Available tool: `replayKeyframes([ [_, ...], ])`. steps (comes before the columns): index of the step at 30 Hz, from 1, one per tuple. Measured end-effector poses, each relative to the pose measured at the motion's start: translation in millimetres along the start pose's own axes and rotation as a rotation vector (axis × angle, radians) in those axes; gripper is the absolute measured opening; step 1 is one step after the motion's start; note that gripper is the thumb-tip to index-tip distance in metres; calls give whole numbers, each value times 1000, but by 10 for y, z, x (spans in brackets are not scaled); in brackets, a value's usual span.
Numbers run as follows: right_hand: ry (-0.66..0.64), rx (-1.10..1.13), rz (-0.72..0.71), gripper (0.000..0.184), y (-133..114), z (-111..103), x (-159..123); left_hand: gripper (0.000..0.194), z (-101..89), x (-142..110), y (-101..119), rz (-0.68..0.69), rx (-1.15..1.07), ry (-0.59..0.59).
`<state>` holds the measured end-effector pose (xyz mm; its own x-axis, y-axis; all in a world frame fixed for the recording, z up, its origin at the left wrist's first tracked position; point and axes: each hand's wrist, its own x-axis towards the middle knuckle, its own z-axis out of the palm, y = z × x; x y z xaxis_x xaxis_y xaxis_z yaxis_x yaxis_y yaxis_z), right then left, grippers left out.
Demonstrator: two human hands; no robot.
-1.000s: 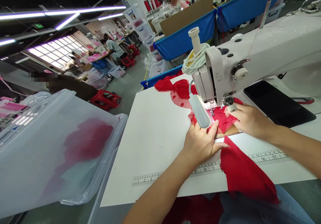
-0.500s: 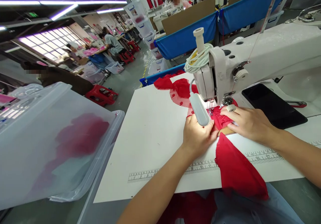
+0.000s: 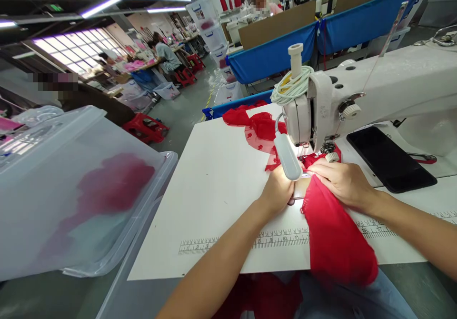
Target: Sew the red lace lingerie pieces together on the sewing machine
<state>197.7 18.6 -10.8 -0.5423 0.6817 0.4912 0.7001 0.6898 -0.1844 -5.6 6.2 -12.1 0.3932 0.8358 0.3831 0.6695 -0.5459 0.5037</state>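
Note:
A white sewing machine (image 3: 357,95) stands on a white table (image 3: 221,185) with a printed ruler along its front edge. Red fabric (image 3: 332,233) runs from under the needle down over the table's front edge onto my lap. My left hand (image 3: 278,190) is closed on the fabric just left of the needle, under the machine's small lamp (image 3: 287,157). My right hand (image 3: 342,183) presses and pinches the fabric on the right side of the needle; a white ring sits on one finger. More red lace (image 3: 259,126) lies behind the machine head.
A clear plastic bin (image 3: 71,185) holding red pieces sits at my left. A black phone (image 3: 391,159) lies on the machine bed at the right. Blue fabric dividers (image 3: 271,57) stand behind the table. Other people work at tables in the far left background.
Both hands have drawn closer together near the needle. My left hand curled from flat to closed, and the hanging red fabric bunched up toward my right hand.

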Motion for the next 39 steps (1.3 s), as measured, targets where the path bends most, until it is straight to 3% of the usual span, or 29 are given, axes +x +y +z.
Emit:
replayKeyframes([
  [3,-11,67,45,29,20,10,2,22,3,10,-17,22,-73,-18],
  [6,-8,51,-1,31,21,5,-8,13,32,10,-7,-10,-119,7],
  [12,84,-165,-106,22,32,-18,-38,29,29,-10,44,-15,-102,49],
  [19,41,-152,-24,30,58,-60,-77,29,6,-21,35,103,56,27],
  [27,84,-180,-115,30,39,-110,-55,34,14,-139,54,180,321,-95],
  [35,100,-230,-139,24,50,-92,-51,77,-72,-262,194,267,443,-117],
  [39,85,-247,-115,23,48,-89,-53,80,-33,-300,175,287,494,-100],
])
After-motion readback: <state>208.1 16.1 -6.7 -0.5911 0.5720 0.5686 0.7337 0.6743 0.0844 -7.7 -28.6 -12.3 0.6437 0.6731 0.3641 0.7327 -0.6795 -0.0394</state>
